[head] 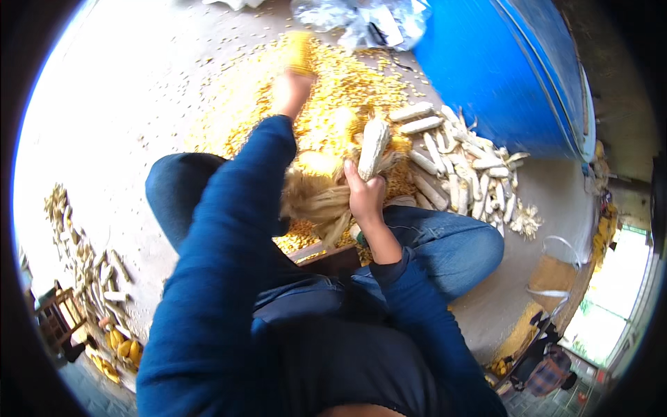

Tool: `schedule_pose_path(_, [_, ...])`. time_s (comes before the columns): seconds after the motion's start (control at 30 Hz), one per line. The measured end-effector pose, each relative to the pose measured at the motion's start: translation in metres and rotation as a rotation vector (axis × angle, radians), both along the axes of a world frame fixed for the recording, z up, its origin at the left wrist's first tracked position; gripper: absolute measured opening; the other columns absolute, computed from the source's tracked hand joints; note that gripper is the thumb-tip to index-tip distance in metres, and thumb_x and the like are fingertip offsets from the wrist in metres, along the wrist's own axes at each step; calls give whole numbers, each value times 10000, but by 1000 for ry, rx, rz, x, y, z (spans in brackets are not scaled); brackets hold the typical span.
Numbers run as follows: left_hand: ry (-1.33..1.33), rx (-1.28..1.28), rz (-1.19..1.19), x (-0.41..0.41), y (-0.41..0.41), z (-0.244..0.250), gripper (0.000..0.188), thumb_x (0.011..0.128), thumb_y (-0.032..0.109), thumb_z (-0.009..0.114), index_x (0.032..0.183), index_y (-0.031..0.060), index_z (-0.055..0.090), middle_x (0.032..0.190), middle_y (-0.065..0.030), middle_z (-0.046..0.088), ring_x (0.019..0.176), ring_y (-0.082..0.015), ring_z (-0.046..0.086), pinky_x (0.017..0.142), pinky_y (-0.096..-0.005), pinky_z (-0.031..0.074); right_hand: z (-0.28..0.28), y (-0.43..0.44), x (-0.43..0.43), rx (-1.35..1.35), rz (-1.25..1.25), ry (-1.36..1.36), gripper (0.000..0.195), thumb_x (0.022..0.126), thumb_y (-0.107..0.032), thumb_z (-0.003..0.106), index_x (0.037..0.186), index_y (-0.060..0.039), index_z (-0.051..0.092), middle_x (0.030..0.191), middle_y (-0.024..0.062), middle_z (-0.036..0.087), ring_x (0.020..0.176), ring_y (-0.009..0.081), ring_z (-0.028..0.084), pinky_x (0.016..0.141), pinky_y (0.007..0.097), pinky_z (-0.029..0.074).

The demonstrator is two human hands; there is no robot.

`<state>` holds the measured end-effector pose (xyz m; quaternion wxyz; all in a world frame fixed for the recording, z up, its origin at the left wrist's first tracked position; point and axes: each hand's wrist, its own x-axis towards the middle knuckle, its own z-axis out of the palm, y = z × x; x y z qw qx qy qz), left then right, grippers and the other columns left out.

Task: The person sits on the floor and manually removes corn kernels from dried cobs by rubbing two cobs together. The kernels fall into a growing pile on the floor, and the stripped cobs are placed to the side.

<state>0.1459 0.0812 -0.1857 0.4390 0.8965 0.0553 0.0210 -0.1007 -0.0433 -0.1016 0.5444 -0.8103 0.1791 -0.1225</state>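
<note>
My left hand (293, 93) reaches out over a spread of loose yellow corn kernels (359, 73). It grips a yellow ear of corn (299, 52), blurred, that points away from me. Closer to my body, my right hand (367, 197) is closed around the lower end of a bare white corn cob (374, 143), its thumb laid along the cob. Dry tan husks (318, 200) lie beside that hand, between my bent legs. Partly behind the white cob, other yellow ears rest on the kernels.
White cobs (469, 172) are heaped at the right, against a large blue container (484, 78). Clear plastic bags (359, 21) lie at the far edge. More cobs (99, 276) and yellow ears (124, 348) are at left. A person (550, 372) is at lower right.
</note>
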Motion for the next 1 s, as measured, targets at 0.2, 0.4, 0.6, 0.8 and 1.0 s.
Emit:
schedule_pose_path(0.2, [206,-1593,88,-17,-8,68,364,833,314,663,1034,48,518,922,-108,629,844,-265,647,776,-417,553,-5,-28,31,393,102,160,339,856,-332,671,792,0,659,705,9,624,621,73,514,585,256,411])
schedule_pose_path(0.4, [188,-1291,-396,-98,-35,165,612,775,255,758,1243,43,426,1103,-74,571,1049,-183,531,943,-335,408,85,-16,67,1197,120,-140,410,874,-334,636,1142,-33,556,1013,97,632,864,213,634,790,362,528])
schedule_pose_path(0.6, [540,-1491,-903,-103,19,215,583,819,122,496,1376,30,348,1339,-167,458,1275,-304,406,1004,-519,390,107,-74,83,956,241,-247,445,865,-78,630,1282,-66,476,1002,55,631,818,152,627,747,329,541])
schedule_pose_path(0.8, [920,-1571,-1183,-99,28,214,990,756,475,656,1461,72,90,1463,-325,39,1280,-567,232,768,-682,471,141,-98,81,478,452,-247,519,860,-15,609,1336,-18,400,1183,111,579,1055,184,573,856,321,491])
schedule_pose_path(1.0, [1123,-1440,-1034,-97,21,201,1166,653,693,668,1426,5,130,1323,-389,323,900,-451,619,570,-502,590,139,-95,79,615,469,-210,443,832,-16,659,1244,-19,497,1127,72,606,980,149,602,850,272,499])
